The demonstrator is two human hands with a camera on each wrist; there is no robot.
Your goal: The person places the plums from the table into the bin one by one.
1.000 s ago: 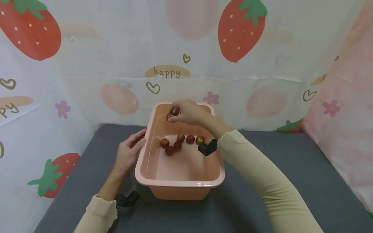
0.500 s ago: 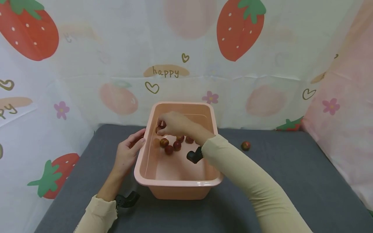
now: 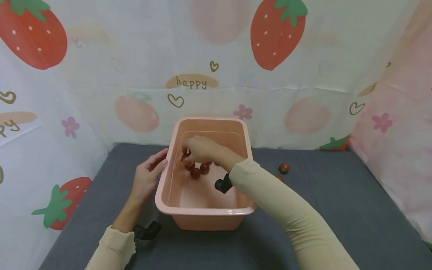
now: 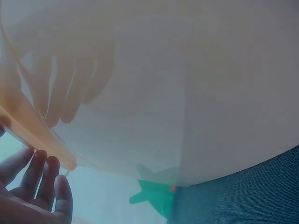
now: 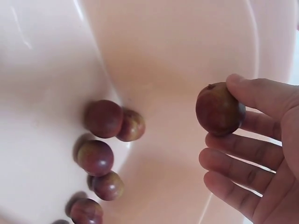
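My right hand (image 3: 201, 148) reaches down inside the pink plastic basin (image 3: 206, 212), near its left wall. In the right wrist view it pinches a dark red plum (image 5: 219, 108) between thumb and fingers, above the basin floor. Several other plums lie on that floor, among them a dark plum (image 3: 195, 173) and a reddish plum (image 5: 96, 157); the forearm hides part of the group in the head view. My left hand (image 3: 148, 174) rests against the outside of the basin's left rim, and its fingertips touch the rim (image 4: 60, 158) in the left wrist view.
The basin stands on a dark grey cloth-covered table (image 3: 320, 210). A plum (image 3: 284, 168) lies on the table to its right, with a second plum (image 3: 280, 178) partly behind the sleeve. A fruit-printed curtain (image 3: 209, 45) hangs behind the table.
My right hand has moved down and left within the basin, carrying the plum from near the back wall. Plums on the table at right came into view as the arm shifted. My left hand stays put.
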